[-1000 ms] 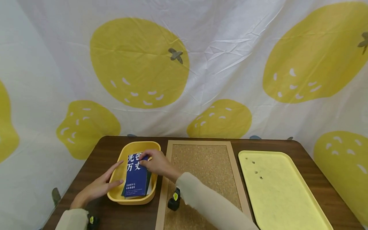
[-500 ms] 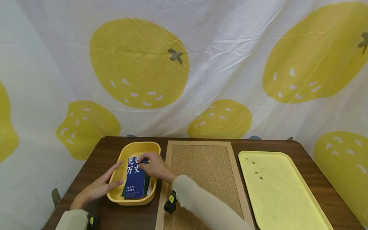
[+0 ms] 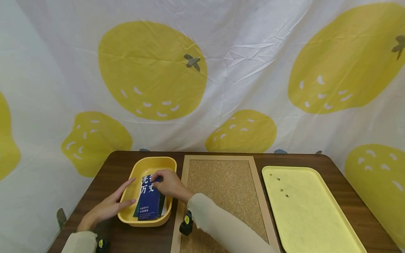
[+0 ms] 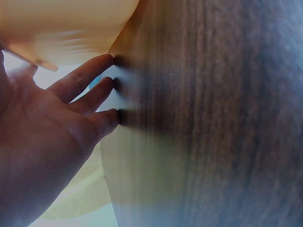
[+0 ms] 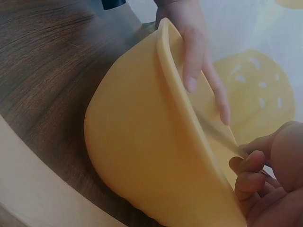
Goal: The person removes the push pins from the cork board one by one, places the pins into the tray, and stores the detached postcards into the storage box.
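A blue card (image 3: 149, 203) with white Chinese characters lies tilted in a yellow plastic basin (image 3: 126, 218) on the left side of the table. My right hand (image 3: 171, 184) pinches its upper right part between thumb and fingers; the right wrist view shows the card's thin edge (image 5: 220, 135) running into those fingers. Dark green and white sheets peek out beneath it. My left hand (image 3: 105, 208) is at the basin's left rim, thumb and index finger reaching over it. In the left wrist view the other fingers (image 4: 94, 94) spread outside the basin, tips right at the wooden table.
A cork board (image 3: 221, 189) with a wooden frame lies right of the basin, under my right forearm. Further right is a pale yellow tray (image 3: 313, 211) with several small dark spots near its upper left corner. A fruit-printed cloth (image 3: 240, 77) hangs behind the table.
The blue card has slid a little toward the near end of the basin, with my right hand following slightly down and left. My left hand has stayed in place.
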Demonstrator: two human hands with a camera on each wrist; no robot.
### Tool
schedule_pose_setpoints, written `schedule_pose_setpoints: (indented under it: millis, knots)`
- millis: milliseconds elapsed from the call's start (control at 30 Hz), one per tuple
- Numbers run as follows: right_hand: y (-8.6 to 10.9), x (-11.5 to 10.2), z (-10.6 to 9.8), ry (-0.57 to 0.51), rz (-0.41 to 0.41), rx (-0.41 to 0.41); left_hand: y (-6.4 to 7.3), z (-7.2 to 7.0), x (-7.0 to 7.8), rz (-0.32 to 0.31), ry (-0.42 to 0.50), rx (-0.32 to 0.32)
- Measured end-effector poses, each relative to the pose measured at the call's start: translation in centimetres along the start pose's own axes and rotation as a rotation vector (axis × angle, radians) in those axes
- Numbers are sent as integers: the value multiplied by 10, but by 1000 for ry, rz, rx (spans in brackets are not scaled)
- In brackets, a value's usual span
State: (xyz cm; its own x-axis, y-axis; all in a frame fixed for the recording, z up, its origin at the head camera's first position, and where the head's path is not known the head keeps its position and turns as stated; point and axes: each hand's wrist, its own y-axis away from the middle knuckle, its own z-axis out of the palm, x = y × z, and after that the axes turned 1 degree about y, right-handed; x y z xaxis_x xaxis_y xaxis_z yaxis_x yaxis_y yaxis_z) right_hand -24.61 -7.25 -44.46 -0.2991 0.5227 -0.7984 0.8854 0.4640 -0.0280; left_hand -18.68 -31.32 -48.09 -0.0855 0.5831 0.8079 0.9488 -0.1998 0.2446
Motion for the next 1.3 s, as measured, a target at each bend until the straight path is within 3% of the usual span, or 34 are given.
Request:
schedule_pose_setpoints:
  millis: [300, 900, 1300]
  knots:
    - [1, 0, -2, 11, -28, 26, 0, 0, 0, -3, 9, -2]
    - [3, -2, -1, -83, 91, 34, 0, 0, 1, 6, -5, -3]
    - [6, -4, -1, -96, 115, 38, 0, 1, 1, 9, -11, -2]
